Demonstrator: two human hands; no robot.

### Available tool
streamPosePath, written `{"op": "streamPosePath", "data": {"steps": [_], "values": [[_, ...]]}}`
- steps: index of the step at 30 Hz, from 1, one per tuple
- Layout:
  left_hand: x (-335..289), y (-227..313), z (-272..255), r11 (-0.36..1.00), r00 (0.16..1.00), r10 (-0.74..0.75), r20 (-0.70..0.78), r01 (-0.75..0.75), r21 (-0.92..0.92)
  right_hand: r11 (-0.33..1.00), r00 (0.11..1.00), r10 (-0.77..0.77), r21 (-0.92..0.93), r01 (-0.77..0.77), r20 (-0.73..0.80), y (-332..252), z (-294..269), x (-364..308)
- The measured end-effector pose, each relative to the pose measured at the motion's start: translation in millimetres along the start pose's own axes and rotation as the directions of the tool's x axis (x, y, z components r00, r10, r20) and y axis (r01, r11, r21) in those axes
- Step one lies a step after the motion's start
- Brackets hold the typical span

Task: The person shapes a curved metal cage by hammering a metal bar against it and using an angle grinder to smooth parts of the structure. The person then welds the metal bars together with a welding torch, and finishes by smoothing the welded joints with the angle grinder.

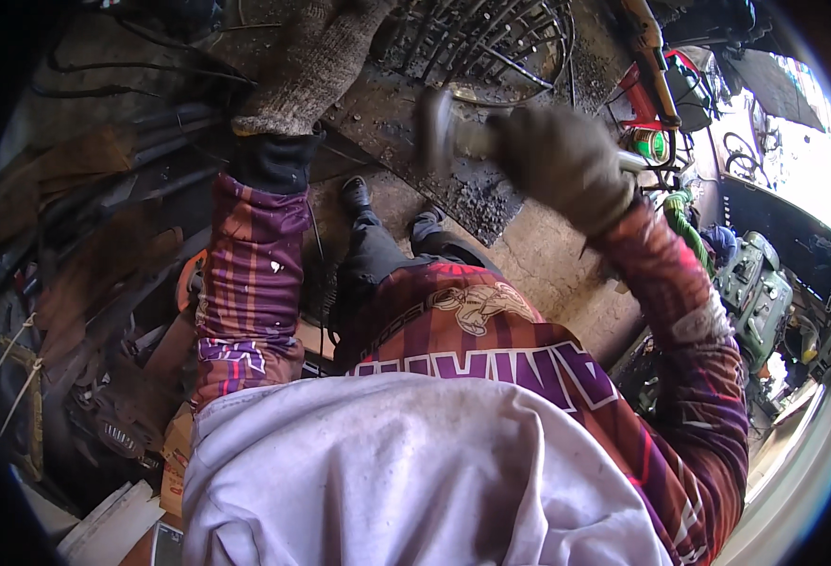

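Hammering seems in hand; on the near side of the barred metal frame [491, 45], the right hand [563, 162] is wrapped around the hammer [436, 132]; left of the frame, I cannot tell the left hand's [313, 71] grip; the next move likely calls for careful aim.

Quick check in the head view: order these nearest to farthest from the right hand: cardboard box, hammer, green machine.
From the right hand:
1. Hammer: in its grip, head toward the left.
2. Green machine: off to the right.
3. Cardboard box: lower left.
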State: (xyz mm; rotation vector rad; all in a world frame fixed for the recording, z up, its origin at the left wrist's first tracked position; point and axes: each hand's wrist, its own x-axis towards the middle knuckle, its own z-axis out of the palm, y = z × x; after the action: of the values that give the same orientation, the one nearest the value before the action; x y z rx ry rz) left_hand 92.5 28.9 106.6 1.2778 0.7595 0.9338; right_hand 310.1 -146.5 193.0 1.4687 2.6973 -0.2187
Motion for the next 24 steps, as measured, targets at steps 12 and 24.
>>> {"op": "streamPosePath", "data": {"steps": [12, 24], "values": [[-9, 29, 0, 0.949, 0.999, -0.049, 0.016, 0.042, 0.314, 0.465, 0.862, 0.434, 0.754, -0.464, 0.263, -40, 9, -42], [-7, -13, -17, 0.007, 0.736, 0.519, 0.435, -0.512, 0.859, -0.696, 0.589, 0.541, 0.712, -0.087, 0.601, -50, 12, -39]]}}
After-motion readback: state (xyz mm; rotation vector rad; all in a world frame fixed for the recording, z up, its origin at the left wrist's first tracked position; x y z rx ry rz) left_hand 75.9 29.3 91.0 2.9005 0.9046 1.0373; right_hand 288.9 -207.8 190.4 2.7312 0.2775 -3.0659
